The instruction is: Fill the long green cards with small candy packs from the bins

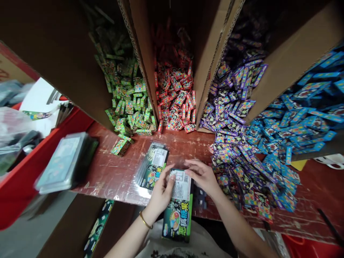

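Note:
A dark green and black candy box (176, 220) with a white printed label stands close to my body, its top end away from me. My left hand (162, 190) grips its left side, with the thumb lying on the label. At the top right corner, my right hand (202, 175) is closed on the box's end, thumb against the label and fingers bent over the edge. Just left of it, a stack of similar flat packages (153, 166) in clear plastic lies on the table. What the right fingertips pinch at the top edge is partly hidden.
Cardboard bins hold small green packets (134, 107), red packets (177, 102), purple packets (228, 104) and blue packets (295, 114). Purple and blue ones spill onto the red table (107, 175) at right. Clear plastic cases (63, 161) are stacked left, beside a red crate (16, 193).

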A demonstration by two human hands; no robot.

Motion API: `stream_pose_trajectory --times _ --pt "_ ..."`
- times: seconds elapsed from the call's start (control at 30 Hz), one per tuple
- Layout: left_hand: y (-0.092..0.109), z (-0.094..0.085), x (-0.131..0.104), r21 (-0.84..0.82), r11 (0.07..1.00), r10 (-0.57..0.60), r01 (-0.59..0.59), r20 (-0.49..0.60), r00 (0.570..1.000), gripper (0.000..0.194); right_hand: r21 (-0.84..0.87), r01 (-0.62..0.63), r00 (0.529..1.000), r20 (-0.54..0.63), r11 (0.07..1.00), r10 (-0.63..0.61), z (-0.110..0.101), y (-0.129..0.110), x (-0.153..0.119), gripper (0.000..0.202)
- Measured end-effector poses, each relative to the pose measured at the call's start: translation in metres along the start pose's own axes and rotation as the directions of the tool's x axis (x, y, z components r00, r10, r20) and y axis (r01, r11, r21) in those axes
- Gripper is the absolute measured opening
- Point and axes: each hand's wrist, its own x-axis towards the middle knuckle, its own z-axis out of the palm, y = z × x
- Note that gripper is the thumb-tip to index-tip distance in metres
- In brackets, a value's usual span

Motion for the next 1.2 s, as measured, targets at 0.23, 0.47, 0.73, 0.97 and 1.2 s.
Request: stream_pose_trajectory --times 0.23,0.47,0.73,0.97,1.2 --pt "-0.02 -0.003 0.014 -0.144 0.989 0.029 -0.035 -0.04 0.999 0.018 -0.129 0.081 0.981 -0.163 0.988 -0.101 0.031 0.021 -0.027 0.013" --pt "-0.018 -0.011 0.02 -0.278 0.96 -0.024 0.021 -0.005 1.0 0.033 0.047 0.033 0.984 -0.179 0.998 -0.024 0.034 0.022 -0.022 0.012" --pt "0.006 -0.01 0.004 -0.243 0.947 -0.15 0.209 0.239 0.959 0.032 0.122 -0.105 0.974 -0.19 0.987 0.127 0.017 -0.007 -0.009 0.022" --pt "0.049 -0.025 -0.02 0.191 0.964 0.166 -0.186 0.119 0.979 0.018 0.216 0.115 0.97 -0.236 0.97 -0.063 0.003 -0.038 -0.028 0.03" --pt "0.062 -0.038 0.003 0.642 0.316 0.727 -0.698 0.31 0.613 0.049 0.564 -0.088 0.991 -0.032 0.821 0.128 0.023 -0.045 -0.052 0.022"
